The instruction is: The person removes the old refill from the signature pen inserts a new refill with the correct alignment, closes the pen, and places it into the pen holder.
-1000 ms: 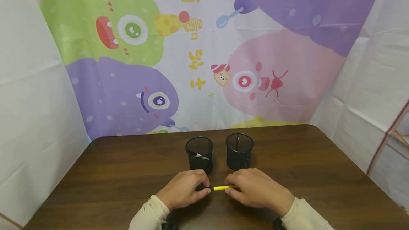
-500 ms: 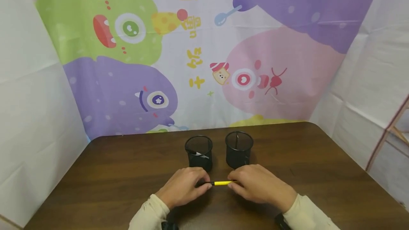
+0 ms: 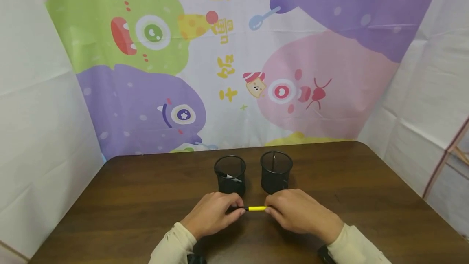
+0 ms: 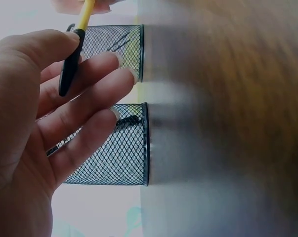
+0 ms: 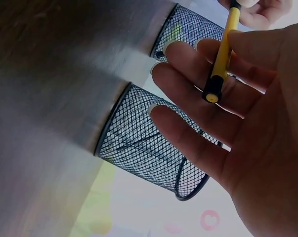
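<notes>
Both hands hold one pen with a yellow barrel and a black cap, lying level between them. My left hand pinches the black capped end between thumb and fingers. In the left wrist view the cap's clip end points down across the fingers. My right hand pinches the yellow barrel. The barrel's black rear end sticks out past that thumb in the right wrist view. Just beyond the hands stand two black mesh pen cups, a left cup and a right cup.
A black-and-white pen leans inside the left cup. Something thin stands in the right cup. The brown wooden table ends at a cartoon-printed cloth, with white cloth walls at both sides.
Both hands and the pen have moved slightly forward, toward the cups. The pen stays pinched at both ends, and the cups keep their places.
</notes>
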Motion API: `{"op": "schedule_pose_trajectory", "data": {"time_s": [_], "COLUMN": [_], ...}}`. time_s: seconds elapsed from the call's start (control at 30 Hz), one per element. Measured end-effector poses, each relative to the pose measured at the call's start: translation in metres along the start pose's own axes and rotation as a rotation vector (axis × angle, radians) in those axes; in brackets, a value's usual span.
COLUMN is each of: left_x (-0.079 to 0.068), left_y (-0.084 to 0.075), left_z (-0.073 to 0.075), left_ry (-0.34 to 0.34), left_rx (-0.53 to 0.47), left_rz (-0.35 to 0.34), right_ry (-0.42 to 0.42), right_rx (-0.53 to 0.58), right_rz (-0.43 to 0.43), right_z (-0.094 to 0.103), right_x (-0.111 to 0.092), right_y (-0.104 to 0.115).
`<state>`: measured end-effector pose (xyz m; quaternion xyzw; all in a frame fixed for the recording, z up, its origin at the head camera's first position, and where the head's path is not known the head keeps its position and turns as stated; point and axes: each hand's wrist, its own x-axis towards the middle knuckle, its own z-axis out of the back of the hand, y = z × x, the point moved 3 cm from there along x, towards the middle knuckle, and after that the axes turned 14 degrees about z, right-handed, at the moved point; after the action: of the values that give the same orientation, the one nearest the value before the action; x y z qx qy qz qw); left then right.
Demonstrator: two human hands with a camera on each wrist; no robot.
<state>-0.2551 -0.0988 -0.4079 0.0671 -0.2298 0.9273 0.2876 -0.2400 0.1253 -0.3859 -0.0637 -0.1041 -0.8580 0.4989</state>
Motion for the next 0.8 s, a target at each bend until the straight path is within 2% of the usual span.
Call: {"op": "schedule_pose_trajectory", "data": {"time_s": [0.27,0.8], "left_x": [-0.0008,-0.0013], "left_y": [0.003,0.0025], "left_z": [0.0008,0.0029], "left_ry": [-0.042,-0.043], "left_rx": [0.003,0.032], "left_rz": [-0.01,-0.006], "right_ry": [-0.016,-0.006], "right_rx": [-0.037,-0.032], "right_rz": [-0.005,-0.021], "right_z": [-0.0007,-0.0038], "right_x": [0.0002,-0.0012], "right_y": [0.0018,0.0004]}}
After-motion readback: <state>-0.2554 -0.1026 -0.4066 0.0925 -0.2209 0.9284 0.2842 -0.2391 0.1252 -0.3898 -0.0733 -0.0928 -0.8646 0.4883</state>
